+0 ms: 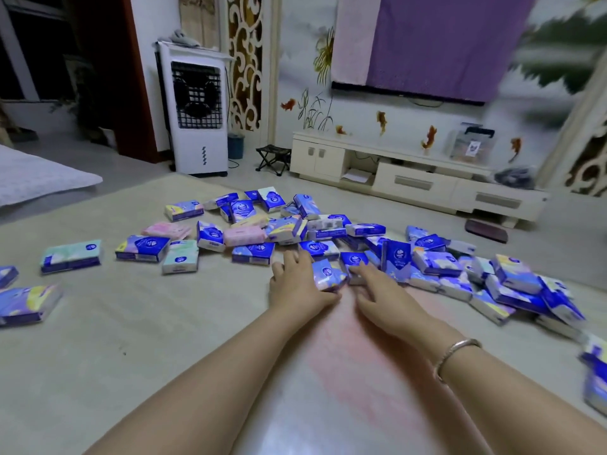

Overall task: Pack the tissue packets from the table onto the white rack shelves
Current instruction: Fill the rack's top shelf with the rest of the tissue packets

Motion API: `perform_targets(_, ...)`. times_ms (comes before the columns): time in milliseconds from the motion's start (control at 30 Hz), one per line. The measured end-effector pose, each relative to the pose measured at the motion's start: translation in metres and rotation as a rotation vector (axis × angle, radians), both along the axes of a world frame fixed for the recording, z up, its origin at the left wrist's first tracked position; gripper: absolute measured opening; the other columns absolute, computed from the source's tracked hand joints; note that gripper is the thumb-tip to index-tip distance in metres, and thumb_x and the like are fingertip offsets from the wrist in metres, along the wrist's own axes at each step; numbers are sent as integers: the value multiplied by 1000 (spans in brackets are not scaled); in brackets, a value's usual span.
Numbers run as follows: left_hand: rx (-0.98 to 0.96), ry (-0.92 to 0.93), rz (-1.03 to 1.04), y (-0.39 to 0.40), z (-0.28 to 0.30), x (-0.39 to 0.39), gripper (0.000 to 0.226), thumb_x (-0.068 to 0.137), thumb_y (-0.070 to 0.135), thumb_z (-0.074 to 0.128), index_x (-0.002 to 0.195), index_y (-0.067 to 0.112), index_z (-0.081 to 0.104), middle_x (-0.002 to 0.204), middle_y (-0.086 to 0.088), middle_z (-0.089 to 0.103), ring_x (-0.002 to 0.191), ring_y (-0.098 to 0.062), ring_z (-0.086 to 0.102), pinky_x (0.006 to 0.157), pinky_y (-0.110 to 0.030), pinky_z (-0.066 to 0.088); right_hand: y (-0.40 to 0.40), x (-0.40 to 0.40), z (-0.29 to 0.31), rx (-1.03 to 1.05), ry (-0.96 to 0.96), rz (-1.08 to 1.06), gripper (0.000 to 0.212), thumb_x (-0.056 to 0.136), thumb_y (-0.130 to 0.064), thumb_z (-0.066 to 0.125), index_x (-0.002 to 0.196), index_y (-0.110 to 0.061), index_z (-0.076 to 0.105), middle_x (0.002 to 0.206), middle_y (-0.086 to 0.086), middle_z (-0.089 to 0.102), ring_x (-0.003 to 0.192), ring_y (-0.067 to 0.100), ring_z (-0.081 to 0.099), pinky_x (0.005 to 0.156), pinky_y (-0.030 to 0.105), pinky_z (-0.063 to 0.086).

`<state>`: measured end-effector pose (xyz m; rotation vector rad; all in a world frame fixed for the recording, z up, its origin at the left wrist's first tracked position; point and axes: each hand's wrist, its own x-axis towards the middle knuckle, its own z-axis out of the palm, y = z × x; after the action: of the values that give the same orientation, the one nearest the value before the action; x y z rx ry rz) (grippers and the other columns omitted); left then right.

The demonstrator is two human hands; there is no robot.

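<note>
- We see many small plastic-wrapped tissue packets (328, 224), mostly blue and white with some pink and mint-green ones, scattered over a pale, glossy table top (131, 339); the heap is thickest at the middle and right, with looser packets off to the left.
- Our left hand (297, 284) reaches into the near edge of the heap. Its thumb and fingers curl round a blue-and-white floral tissue packet (326, 274), thumb under the near edge and fingers over the far side.
- Our right hand (381, 297) lies just beside it, fingers spread and nearly straight, their tips resting on a dark blue tissue packet (353, 261) right next to the one the left hand grips. We cannot tell whether the right hand truly grips anything.
- A thin metal bangle (455, 353) sits on the right wrist.
- A lone mint-green tissue packet (70, 256) lies well apart from the heap on the left, and a pink tissue packet (244, 235) lies flat among the blue ones near the middle.
- Beyond the table stand a tall white air cooler with a black grille (197, 110), a small black folding stool (273, 157) and a long cream-coloured low cabinet (417, 178) against the wall.
- A purple cloth (433, 44) hangs on the wall above the cabinet.
</note>
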<state>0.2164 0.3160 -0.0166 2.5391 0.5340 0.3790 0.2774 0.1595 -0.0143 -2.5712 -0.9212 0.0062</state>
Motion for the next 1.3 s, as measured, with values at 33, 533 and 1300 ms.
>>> perform_targets(33,7,15,2,-1,-1,1,78,70,53,72,128,15,36,133,-5,38,126,-29,33,97,-38,36,-4,-4,-4,34,-29,24,43,90,-17,52,132,-18,47,130,4,52,121,24,48,99,32,37)
perform_targets(533,-843,-53,-31,-39,53,-70,47,82,34,57,123,23,36,97,-13,63,73,-25,57,57,-23,40,-48,-87,15,66,-29,-95,29,82,-40,65,106,-25,56,98,-3,44,91,24,53,71,33,39)
perform_targets(1300,-987,-162,-130,-61,86,-128,54,82,28,74,125,34,42,113,-3,63,88,-22,66,76,-49,58,-62,-116,15,73,6,-231,13,91,-24,53,103,-22,52,116,6,51,100,27,55,81,34,46)
